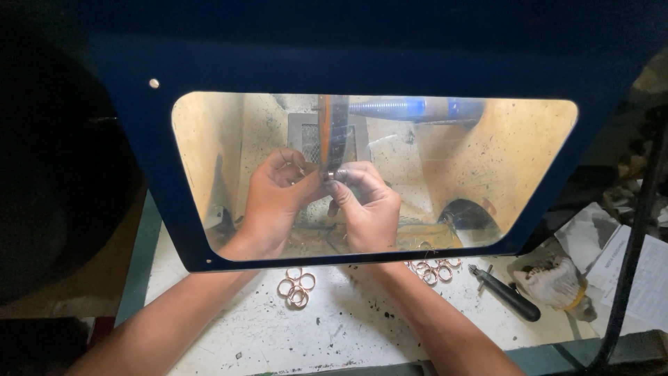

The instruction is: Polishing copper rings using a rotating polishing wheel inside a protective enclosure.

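Two hands work inside the blue cabinet, behind its window: our left hand and right hand pinch one small ring against the spinning wheel. Loose copper rings lie on the bench outside.

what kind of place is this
Likely a small jewellery or metal polishing workshop: both hands, left hand and right hand, hold a small piece at a wheel behind a blue shield, with copper rings on the bench.
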